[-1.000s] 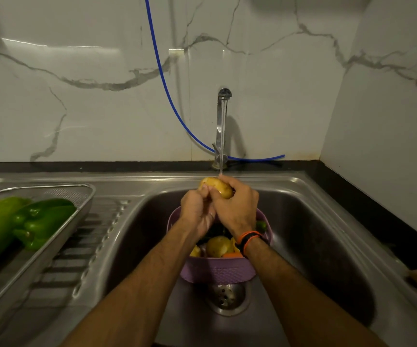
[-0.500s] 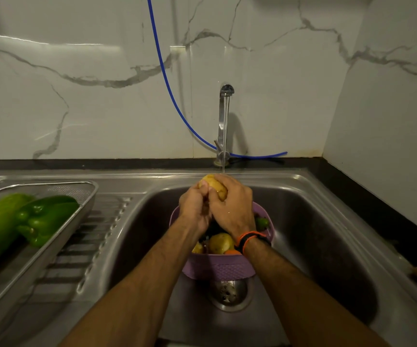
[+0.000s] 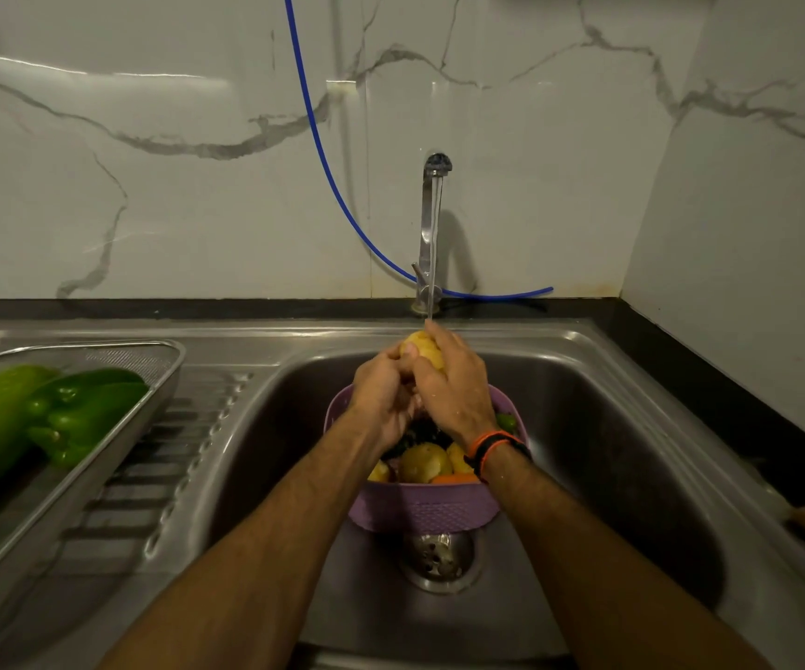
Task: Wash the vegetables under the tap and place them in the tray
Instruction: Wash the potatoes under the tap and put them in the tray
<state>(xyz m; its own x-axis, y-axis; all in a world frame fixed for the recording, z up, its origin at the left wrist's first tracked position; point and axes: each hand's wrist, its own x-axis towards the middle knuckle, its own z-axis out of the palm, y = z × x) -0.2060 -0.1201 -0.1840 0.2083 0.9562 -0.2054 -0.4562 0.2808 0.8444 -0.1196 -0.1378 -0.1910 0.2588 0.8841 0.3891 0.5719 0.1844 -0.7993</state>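
Clasping a potato under the tap stream | head view: left hand fingers curl beneath it; right hand fingers wrap over its top; both pressed on it | held above purple basket in sink; tray at left holds green peppers

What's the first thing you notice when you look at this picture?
Two hands, left hand and right hand, rub a yellow potato under the running tap in the middle. Below them a purple basket of vegetables sits in the sink. At the left, a bright green pepper lies in a metal tray.
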